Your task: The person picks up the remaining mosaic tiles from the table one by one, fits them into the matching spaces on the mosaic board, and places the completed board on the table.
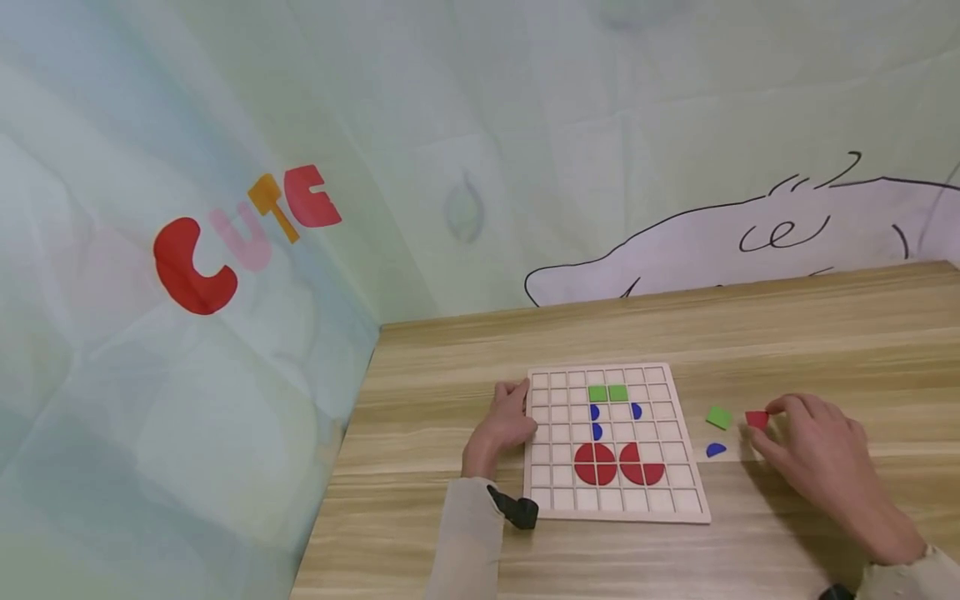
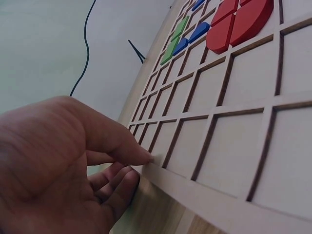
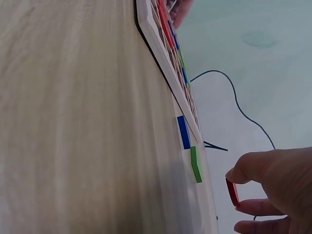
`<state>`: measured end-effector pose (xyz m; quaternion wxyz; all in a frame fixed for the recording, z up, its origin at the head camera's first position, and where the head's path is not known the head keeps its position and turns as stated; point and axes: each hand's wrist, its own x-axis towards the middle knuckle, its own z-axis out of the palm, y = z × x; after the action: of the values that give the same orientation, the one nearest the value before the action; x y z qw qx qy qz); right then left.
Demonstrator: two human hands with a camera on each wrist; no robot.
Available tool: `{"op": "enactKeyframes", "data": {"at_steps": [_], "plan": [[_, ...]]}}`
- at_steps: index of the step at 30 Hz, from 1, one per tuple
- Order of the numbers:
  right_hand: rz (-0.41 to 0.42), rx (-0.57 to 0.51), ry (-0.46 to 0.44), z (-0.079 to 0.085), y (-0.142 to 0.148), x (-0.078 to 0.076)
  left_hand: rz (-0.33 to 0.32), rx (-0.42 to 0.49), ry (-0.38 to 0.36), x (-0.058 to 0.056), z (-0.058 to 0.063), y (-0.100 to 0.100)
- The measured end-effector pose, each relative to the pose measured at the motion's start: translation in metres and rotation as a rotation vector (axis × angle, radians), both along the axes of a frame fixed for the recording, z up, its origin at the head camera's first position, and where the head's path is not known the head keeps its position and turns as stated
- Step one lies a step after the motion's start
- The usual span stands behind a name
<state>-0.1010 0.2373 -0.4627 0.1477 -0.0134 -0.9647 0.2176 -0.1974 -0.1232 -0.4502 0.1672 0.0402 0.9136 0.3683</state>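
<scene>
A wooden grid board (image 1: 562,499) lies on the table with coloured pieces set in its cells. My left hand (image 1: 507,421) holds the board's left edge, thumb on the rim and the other fingers beside it, as the left wrist view shows. To the right of the board, my right hand (image 1: 821,450) pinches a red quarter-circle piece (image 3: 232,192) between thumb and finger, raised above the table. Between that hand and the board lie a green square (image 1: 718,417) and a blue half-circle (image 1: 716,450).
On the board sit a full red circle (image 1: 587,475) of quarter pieces, a three-quarter red circle (image 1: 631,473), two green squares (image 1: 618,393) and several blue half-circles (image 1: 637,411). Behind the wooden table (image 1: 450,358) hangs a printed cloth (image 1: 465,125).
</scene>
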Motion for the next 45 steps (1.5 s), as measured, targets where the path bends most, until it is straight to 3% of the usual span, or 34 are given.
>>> {"op": "enactKeyframes", "data": {"at_steps": [15, 34, 45], "plan": [[0.140, -0.010, 0.161, 0.004, -0.004, -0.004, 0.016, 0.019, -0.018, 0.001, 0.001, -0.001], [0.182, -0.028, 0.163, 0.014, -0.019, -0.005, 0.003, 0.019, -0.008, 0.001, -0.001, -0.001], [0.253, -0.017, 0.221, 0.015, -0.031, -0.008, 0.000, 0.010, -0.004, 0.001, 0.000, 0.000]]}}
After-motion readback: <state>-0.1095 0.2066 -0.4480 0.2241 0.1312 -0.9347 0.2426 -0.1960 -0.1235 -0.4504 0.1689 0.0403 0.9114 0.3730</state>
